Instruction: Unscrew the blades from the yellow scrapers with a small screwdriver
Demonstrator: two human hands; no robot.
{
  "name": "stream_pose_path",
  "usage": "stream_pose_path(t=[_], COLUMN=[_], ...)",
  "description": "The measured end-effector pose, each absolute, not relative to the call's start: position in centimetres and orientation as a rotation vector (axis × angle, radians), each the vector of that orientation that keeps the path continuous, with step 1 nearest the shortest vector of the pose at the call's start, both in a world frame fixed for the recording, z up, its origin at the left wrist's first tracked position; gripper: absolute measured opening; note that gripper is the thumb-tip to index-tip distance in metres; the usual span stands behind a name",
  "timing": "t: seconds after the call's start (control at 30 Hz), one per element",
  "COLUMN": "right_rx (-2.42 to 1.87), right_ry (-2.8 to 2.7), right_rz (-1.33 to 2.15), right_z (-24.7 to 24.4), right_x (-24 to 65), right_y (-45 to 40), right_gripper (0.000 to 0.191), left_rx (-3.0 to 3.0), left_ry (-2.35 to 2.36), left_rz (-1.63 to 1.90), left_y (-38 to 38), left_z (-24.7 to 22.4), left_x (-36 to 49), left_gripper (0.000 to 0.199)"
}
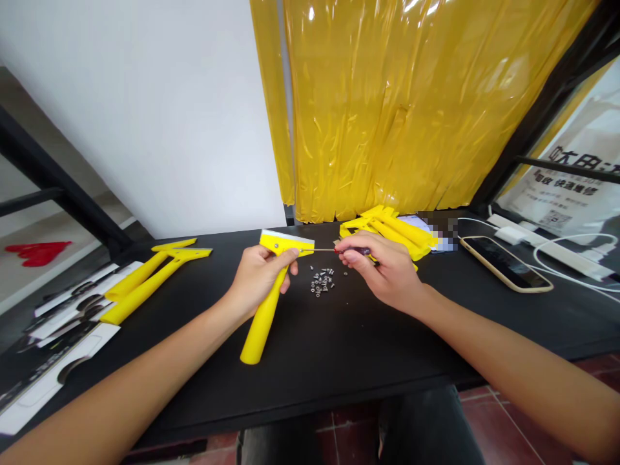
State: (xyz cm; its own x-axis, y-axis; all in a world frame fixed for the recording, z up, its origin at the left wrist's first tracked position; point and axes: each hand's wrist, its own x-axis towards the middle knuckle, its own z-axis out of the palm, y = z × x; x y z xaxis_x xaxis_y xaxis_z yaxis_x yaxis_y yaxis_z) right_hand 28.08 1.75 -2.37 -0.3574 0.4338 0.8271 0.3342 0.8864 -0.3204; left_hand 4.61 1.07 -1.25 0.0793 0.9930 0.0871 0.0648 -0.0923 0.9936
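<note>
My left hand is wrapped round the neck of a yellow scraper, whose wide head with a pale metal edge points away from me. In my right hand is a screwdriver with a dark handle, held level. Its thin shaft points left, and the tip meets the right end of the scraper head near a screw. Small metal screws and nuts lie in a loose pile on the black table between my hands.
Two yellow scrapers rest beside white and black packages at the left. More yellow scraper parts are heaped behind my right hand. A phone, white cables and a power strip lie at the right. Yellow plastic strips hang behind.
</note>
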Motion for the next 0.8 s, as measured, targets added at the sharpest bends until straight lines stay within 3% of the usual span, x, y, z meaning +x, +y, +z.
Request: stream_pose_path(t=[0.27, 0.4, 0.6, 0.8], right_rx=[-0.510, -0.743, -1.228, -1.161], right_ry=[-2.207, -2.076, -1.997, -2.118], right_rz=[0.004, 0.101, -0.075, -0.080], right_z=[-2.8, -2.9, -2.7, -2.8], right_x=[28.3, 28.0, 28.1, 28.2], right_y=[2.2, 2.4, 2.9, 2.7], right_gripper=[0.015, 0.019, 0.036, 0.038], left_rx=[1.196, 1.219, 1.263, 1.290], left_ry=[1.155, 1.158, 1.169, 1.206], left_rz=[1.158, 1.132, 1.056, 0.978], left_y=[1.6, 1.8, 1.7, 1.7], left_z=[-2.6, -3.4, -4.1, -4.3], left_x=[4.9, 5.1, 5.4, 5.5], left_gripper=[0.022, 0.023, 0.021, 0.025])
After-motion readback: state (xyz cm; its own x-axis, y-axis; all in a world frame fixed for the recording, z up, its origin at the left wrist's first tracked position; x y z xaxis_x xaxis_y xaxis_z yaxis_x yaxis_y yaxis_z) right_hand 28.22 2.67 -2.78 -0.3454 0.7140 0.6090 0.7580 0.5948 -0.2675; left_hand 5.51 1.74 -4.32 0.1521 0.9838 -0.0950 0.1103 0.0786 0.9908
